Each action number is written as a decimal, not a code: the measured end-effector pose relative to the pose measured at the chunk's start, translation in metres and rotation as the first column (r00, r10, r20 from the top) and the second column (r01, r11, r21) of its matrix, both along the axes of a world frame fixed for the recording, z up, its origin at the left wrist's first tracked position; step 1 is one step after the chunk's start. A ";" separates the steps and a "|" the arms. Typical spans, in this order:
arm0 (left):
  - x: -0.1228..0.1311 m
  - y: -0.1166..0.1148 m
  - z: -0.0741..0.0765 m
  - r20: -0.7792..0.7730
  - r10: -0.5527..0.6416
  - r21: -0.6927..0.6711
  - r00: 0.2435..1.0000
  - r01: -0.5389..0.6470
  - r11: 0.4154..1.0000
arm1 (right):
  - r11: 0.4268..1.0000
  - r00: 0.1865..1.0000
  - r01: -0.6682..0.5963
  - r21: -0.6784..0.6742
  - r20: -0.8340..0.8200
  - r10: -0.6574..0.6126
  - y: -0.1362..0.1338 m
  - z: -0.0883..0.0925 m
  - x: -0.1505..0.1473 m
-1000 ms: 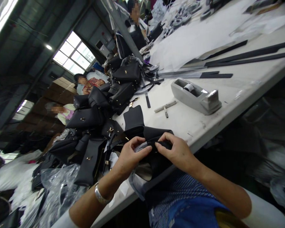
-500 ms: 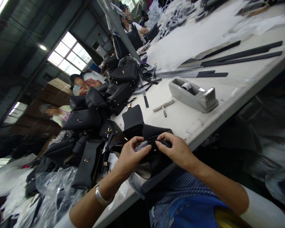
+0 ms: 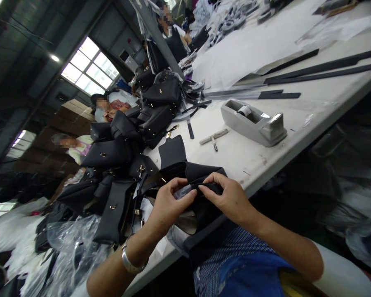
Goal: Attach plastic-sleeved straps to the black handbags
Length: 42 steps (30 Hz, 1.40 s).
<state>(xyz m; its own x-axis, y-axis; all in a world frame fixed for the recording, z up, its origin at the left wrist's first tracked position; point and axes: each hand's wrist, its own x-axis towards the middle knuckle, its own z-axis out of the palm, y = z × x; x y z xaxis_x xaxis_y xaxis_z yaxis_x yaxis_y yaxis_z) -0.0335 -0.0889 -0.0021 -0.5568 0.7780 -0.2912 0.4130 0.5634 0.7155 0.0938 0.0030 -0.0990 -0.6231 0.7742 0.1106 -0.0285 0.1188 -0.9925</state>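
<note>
A black bag (image 3: 204, 211) lies at the table's near edge, its flap (image 3: 172, 152) folded out away from me. Closed around a dark strap piece with clear plastic on it (image 3: 183, 191), my left hand (image 3: 170, 201) has its thumb and fingers at the bag's upper part. Right beside it, my right hand (image 3: 225, 192) pinches the same dark strap between thumb and fingers. The two thumb tips are nearly touching. The strap's underside is hidden by my fingers.
A grey tape dispenser (image 3: 254, 123) and a metal tool (image 3: 214, 136) lie beyond the bag. Black strips (image 3: 321, 70) are at the right. Black bags (image 3: 106, 154) and clear plastic (image 3: 76, 243) are piled left. Several people work farther back, one in red (image 3: 117, 106).
My right hand's fingertips have shifted slightly left along the strap, closer to my left hand. The camera view has moved a little. Both hands keep their hold.
</note>
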 end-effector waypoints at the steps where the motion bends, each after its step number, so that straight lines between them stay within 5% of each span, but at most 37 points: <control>1: 0.001 0.000 0.000 -0.012 0.005 0.002 1.000 -0.005 1.000 | 1.000 1.000 -0.004 0.012 0.001 0.004 -0.001 -0.001 0.000; 10: 0.008 0.007 -0.006 -0.140 -0.002 0.034 0.990 0.007 0.999 | 0.997 0.997 -0.049 0.065 0.069 0.045 0.004 0.002 0.009; 22: 0.009 -0.005 -0.010 -0.076 -0.020 0.049 0.997 0.024 0.999 | 0.993 0.996 -0.080 0.085 0.054 0.076 0.003 0.002 0.015; 28: 0.014 -0.003 -0.011 -0.096 -0.024 0.075 0.995 0.032 0.997 | 0.980 1.000 -0.020 0.198 0.003 0.020 -0.004 -0.013 0.014; 31: 0.015 -0.006 -0.013 -0.131 -0.054 0.086 0.990 0.066 0.994 | 0.899 0.994 0.073 0.433 -0.104 -0.030 -0.008 -0.026 0.015; 36: 0.013 -0.014 -0.014 -0.074 -0.037 0.111 0.997 0.045 0.993 | 0.643 0.978 0.114 0.758 -0.200 0.062 -0.011 -0.029 0.022; 38: 0.010 -0.015 -0.015 0.001 -0.014 0.125 1.000 0.014 0.992 | 0.630 0.981 0.098 0.770 -0.182 0.070 -0.016 -0.026 0.022; 42: 0.004 -0.018 -0.019 0.224 0.034 0.146 0.974 -0.068 0.987 | 0.707 0.993 0.076 0.703 -0.118 0.010 -0.034 -0.017 0.017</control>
<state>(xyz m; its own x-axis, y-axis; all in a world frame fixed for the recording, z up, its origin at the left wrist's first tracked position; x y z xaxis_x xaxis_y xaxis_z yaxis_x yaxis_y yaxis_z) -0.0293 -0.1064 -0.0207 -0.5320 0.7948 -0.2920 0.2095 0.4577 0.8640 0.1112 -0.0307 -0.1165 -0.5497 0.4636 0.6949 -0.1085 0.7852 -0.6096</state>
